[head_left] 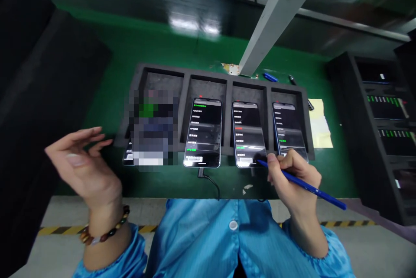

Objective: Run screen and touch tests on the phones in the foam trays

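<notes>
My right hand (295, 182) grips a blue pen (315, 189), its tip at the lower edge of a phone (249, 139) lit with a list of text lines. Partly behind that hand lies another phone (289, 130). To the left rests a third phone (203, 135), with a black cable (209, 178) at its bottom end. All lean in a dark foam tray (229, 89) with compartments. My left hand (87, 165) is raised left of the tray, fingers apart and holding nothing. Beside it, a phone at the tray's left end (129, 156) is mostly hidden by a pixelated patch.
A grey metal post (276, 18) rises behind the tray. Near its foot lies a blue cap-like piece (270, 77). Yellow paper (321, 126) sits at the tray's right. Dark foam racks (347, 109) with phones stand farther right, and a large dark block (68, 66) at left.
</notes>
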### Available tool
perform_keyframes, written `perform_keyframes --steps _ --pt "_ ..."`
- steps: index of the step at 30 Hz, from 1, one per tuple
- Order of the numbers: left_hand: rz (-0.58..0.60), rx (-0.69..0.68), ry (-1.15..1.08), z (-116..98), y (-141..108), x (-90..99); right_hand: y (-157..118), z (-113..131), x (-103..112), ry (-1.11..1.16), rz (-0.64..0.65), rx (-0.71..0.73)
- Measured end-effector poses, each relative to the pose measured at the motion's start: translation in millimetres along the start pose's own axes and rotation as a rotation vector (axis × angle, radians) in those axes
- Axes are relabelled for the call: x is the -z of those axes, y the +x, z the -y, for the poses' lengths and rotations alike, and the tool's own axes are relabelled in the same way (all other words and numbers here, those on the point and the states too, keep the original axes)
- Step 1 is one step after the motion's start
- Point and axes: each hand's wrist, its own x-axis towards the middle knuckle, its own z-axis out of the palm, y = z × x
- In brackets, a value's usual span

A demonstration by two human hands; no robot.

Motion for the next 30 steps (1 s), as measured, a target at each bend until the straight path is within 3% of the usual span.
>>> perform_keyframes --steps 14,21,25,30 --pt "0.035 -0.006 0.168 -0.9 -1.0 1.4 0.2 -4.3 2.5 -0.014 -0.022 -0.013" --pt "0.131 0.000 0.182 -6.7 -6.0 2.3 -2.0 -0.4 4.7 0.033 0.008 -0.017" --pt "0.172 0.040 0.108 -11.5 -10.3 3.5 -1.5 19.2 -7.8 0.079 -0.009 -0.088" --pt "0.176 0.047 0.073 -13.2 -12.5 11.5 -0.7 46.2 -37.3 0.206 0.175 -0.075"
